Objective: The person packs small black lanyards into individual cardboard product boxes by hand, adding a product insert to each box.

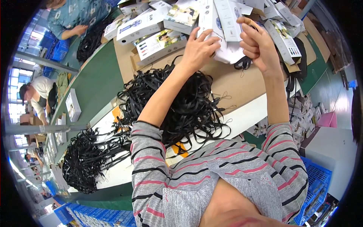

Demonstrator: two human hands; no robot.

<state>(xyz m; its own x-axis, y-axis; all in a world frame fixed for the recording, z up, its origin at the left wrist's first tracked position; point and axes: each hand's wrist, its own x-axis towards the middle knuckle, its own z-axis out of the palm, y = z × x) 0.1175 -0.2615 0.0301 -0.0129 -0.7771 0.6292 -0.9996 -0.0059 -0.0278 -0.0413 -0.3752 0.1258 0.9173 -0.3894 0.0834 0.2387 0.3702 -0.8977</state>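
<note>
Overhead, the left hand [198,49] and right hand [257,45] pinch a white box [227,51], both grips clamped; many black straps [189,108] remain unpacked on the desk [234,85].

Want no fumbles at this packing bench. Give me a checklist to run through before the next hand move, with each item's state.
1. Left hand on the white package: ok.
2. Right hand gripping the black strap: ok.
3. Strap free of the black strap pile: ok.
4. Package opening visible: cannot tell.
5. Stacked white boxes lying tidy: not ok, jumbled.
</note>
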